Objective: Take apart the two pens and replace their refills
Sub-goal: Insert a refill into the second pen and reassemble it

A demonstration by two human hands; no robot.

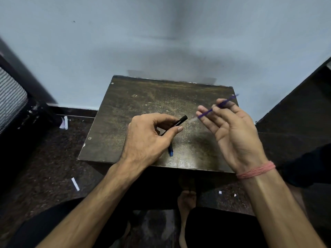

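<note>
Two hands work above the table point(143, 97): left hand point(148, 138) fingers pinch the black barrel point(180, 122), right hand point(231, 129) fingers pinch a blue refill point(217, 106). Insertion seems underway; next, align tip with barrel mouth.

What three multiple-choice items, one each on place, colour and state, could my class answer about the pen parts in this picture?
1. Where is the black pen barrel?
A. In the left hand
B. On the floor
C. In the right hand

2. What colour is the refill in the right hand?
A. Red
B. Purple-blue
C. Green

3. The refill is:
A. Fully inside the barrel
B. Flat on the table
C. Outside the barrel, held in the fingers

Key: 1 A, the left hand grips it; 2 B, its stem looks purple-blue; 3 C, a gap separates refill and barrel.
</note>
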